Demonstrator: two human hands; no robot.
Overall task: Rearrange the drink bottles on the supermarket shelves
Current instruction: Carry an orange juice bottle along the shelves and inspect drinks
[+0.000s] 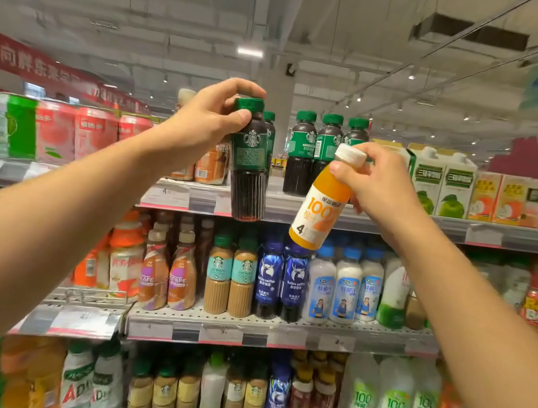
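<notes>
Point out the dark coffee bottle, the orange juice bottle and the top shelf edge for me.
dark coffee bottle point(250, 156): head view, on its green label.
orange juice bottle point(316, 210): head view, on its printed label.
top shelf edge point(457, 230): head view, on its front price rail.

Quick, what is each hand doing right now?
Left hand: grips the dark coffee bottle by its green cap.
Right hand: grips the orange juice bottle at its white cap, tilted.

Five green-capped dark coffee bottles, one orange juice bottle, two hands.
</notes>
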